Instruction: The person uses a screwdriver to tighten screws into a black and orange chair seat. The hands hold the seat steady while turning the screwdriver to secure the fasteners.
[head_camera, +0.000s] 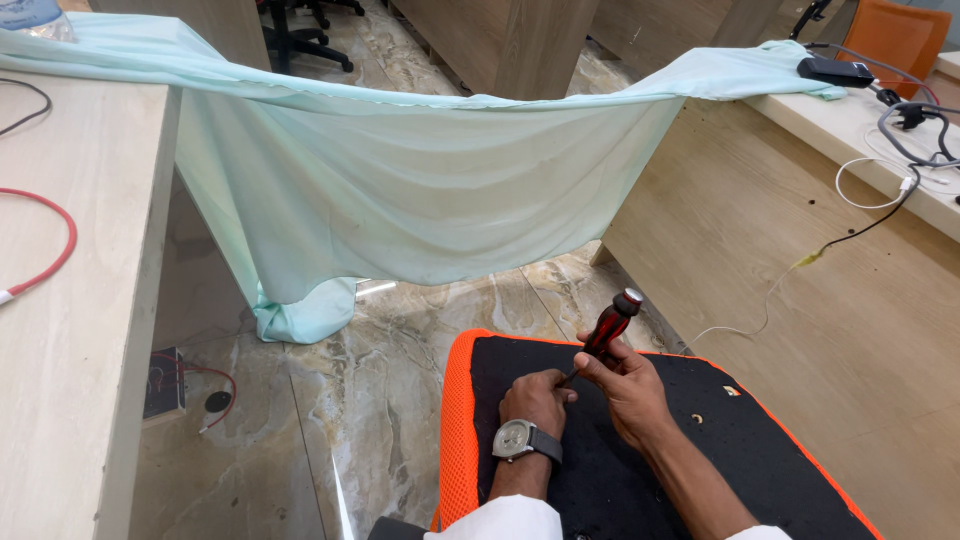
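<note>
Right hand (628, 388) grips red-black screwdriver (606, 330); left hand (536, 402) fisted at tip.

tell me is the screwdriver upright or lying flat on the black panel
Tilted, nearly upright: the right hand holds the screwdriver tip-down on the black panel, handle leaning up to the right.

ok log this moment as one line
right hand: grips screwdriver | left hand: steadies its tip | on: black pad, orange rim

A single head-worn view is given, aimed steeply down and forward from close above the hands (590, 390), with floor (400, 340), desks and draped cloth (420, 190) taken in beyond.
</note>
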